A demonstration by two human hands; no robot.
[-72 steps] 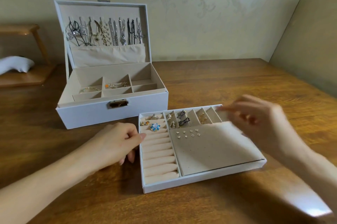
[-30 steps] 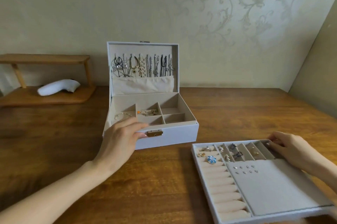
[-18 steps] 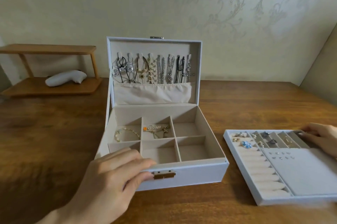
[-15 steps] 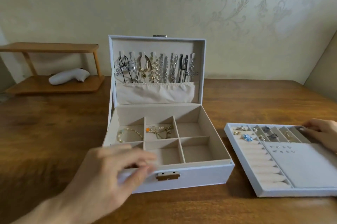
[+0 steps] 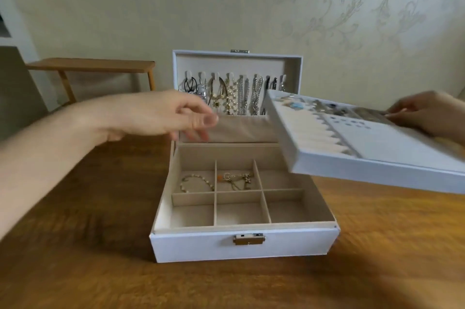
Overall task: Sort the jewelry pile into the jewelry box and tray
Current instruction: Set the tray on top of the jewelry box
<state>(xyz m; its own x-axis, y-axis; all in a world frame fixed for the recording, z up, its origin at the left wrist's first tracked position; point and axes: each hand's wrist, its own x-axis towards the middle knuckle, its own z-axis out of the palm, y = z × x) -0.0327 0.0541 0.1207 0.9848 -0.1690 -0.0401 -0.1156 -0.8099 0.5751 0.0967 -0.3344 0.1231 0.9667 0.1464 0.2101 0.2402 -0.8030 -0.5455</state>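
tray (image 5: 377,175) hangs in the air at the right, clear of the table (image 5: 75,258), its left corner over the back right part of the open jewelry box (image 5: 241,245); the right hand (image 5: 427,112) grasps its far right end, fingers laid on top, while the rest of that grip is hidden. the left hand (image 5: 156,114) floats in front of the raised lid (image 5: 226,62), fingers loosely spread and holding nothing. the step in hand looks like bringing the filled tray over to seat it in the box, above the six compartments. the tray's long axis runs left to right, a little skewed against the box, with the ring rolls at the end that points left toward the lid and the flat earring pad toward the holding hand. the box sits square to the person, clasp forward, long axis also left to right. necklaces (image 5: 236,97) hang inside the lid; a bracelet (image 5: 196,182) lies in the back left compartment and a chain (image 5: 236,179) in the back middle one. next, the tray probably needs a second hand on its left end, turning square with the walls, and a level descent so the small earrings stay put and the edge misses the hanging necklaces
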